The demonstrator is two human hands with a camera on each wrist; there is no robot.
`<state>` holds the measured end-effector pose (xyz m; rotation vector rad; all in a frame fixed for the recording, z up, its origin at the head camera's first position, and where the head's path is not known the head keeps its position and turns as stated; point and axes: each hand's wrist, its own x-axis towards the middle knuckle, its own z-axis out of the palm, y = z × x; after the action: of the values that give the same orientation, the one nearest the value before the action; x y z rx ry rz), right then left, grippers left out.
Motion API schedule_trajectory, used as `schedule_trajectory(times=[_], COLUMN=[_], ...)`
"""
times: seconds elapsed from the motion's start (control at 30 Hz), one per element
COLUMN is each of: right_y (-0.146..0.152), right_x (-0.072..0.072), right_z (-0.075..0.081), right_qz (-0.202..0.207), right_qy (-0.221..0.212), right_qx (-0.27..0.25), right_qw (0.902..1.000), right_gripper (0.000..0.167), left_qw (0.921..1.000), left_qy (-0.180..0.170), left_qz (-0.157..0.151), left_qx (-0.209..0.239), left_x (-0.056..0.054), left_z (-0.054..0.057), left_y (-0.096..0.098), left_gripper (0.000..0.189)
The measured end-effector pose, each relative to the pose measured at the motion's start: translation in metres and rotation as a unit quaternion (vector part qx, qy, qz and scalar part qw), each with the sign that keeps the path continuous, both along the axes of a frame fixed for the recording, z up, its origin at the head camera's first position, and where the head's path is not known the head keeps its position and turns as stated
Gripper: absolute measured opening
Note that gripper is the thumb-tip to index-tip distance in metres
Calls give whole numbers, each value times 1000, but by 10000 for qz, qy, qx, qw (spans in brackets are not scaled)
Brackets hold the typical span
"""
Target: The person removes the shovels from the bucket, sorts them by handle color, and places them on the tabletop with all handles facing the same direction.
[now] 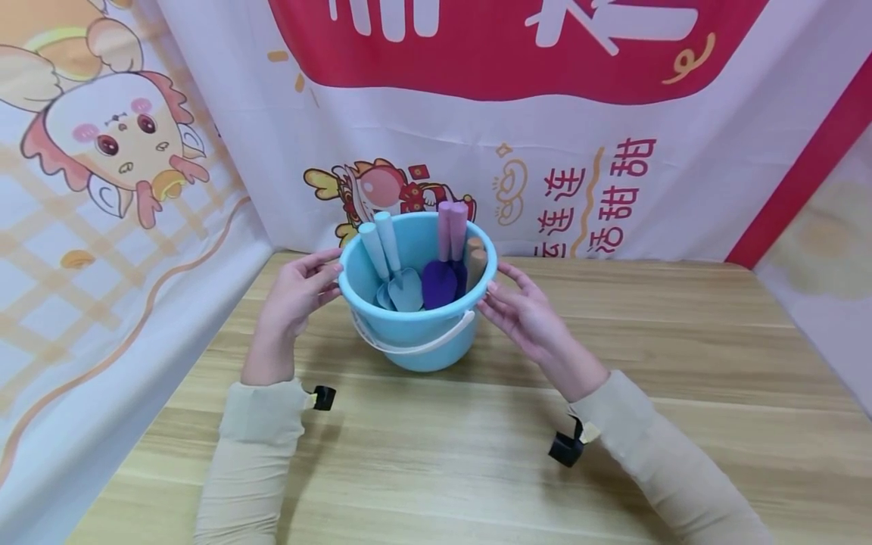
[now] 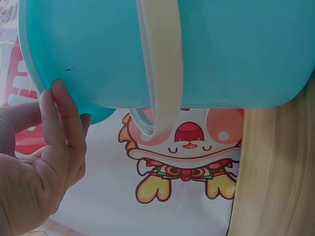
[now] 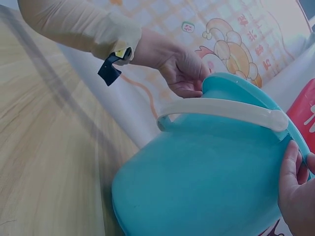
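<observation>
A light blue bucket (image 1: 425,333) stands upright toward the back of the wooden table, its white handle (image 1: 436,342) hanging down at the front. My left hand (image 1: 300,288) grips the bucket's rim on the left side, thumb near the lip and fingertips against the outer wall. On the opposite side my right hand (image 1: 521,310) holds the rim with thumb and fingers. Inside lean light blue toy shovels (image 1: 406,288), a purple toy shovel (image 1: 439,284) below pink handles (image 1: 452,227), and brown handles (image 1: 475,261). The tools' lower ends are partly hidden.
The wooden table (image 1: 436,454) extends toward me and to the right. Behind it hangs a printed white and red cloth (image 1: 518,68), with another patterned cloth (image 1: 123,250) along the left. Small black wrist mounts (image 1: 567,448) stick out from both sleeves.
</observation>
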<state>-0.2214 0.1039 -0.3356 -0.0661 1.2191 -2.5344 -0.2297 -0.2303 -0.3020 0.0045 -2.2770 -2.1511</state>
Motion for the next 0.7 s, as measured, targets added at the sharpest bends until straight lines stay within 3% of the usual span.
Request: schedule_trajectory(times=[0.7], right_y=[12], right_x=[1], right_z=[0], right_qz=[-6], right_qy=[-36], right_qx=[70], right_qw=[10000], right_gripper=[48], left_qw=[9999], left_qy=[-128], left_qz=[2], left_qx=[-103], left_x=[-1], left_z=[1], left_y=[11], left_gripper=[52])
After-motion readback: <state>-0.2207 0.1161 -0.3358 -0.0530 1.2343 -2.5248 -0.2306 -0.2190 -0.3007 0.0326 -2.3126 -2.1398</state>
